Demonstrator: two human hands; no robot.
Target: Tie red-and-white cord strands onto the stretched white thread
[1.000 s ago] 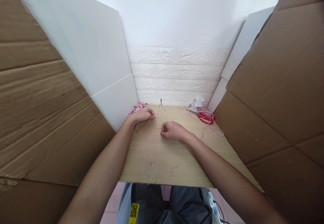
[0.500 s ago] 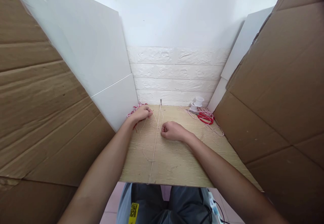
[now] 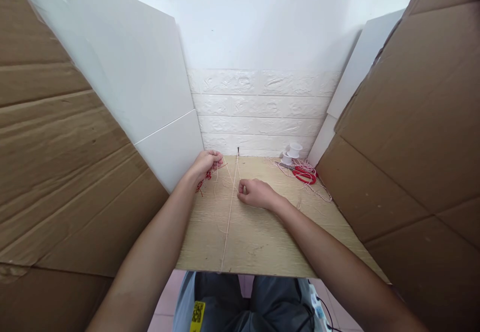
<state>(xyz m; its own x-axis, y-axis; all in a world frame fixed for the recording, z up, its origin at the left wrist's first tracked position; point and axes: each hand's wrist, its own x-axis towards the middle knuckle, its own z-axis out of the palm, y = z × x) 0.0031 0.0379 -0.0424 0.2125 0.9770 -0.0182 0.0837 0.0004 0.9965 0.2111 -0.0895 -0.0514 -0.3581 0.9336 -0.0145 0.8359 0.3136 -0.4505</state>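
A pale cord (image 3: pixel 229 217) runs taut from a dark nail (image 3: pixel 238 150) at the back of the wooden board down to its front edge. On the left of it, my left hand (image 3: pixel 210 163) is closed in a pinch on a thin pale thread (image 3: pixel 227 168) that slants toward the cord. My right hand (image 3: pixel 255 193) is closed just right of the cord, thumb and forefinger pinched at the thread where it meets the cord. A loose tail of thread hangs below my left hand. Red and pink cords (image 3: pixel 202 182) lie partly hidden under my left hand.
Red-handled scissors (image 3: pixel 304 174) lie at the back right among tangled pink cord (image 3: pixel 313 190), beside white spools (image 3: pixel 294 150). Cardboard walls (image 3: pixel 408 137) flank the wooden board (image 3: pixel 270 242), and a white brick-patterned wall (image 3: pixel 258 104) stands behind it.
My left hand has moved slightly up and back, drawing the thread straighter; its loose loop on the board has shrunk. My right hand has shifted slightly left, close to the cord.
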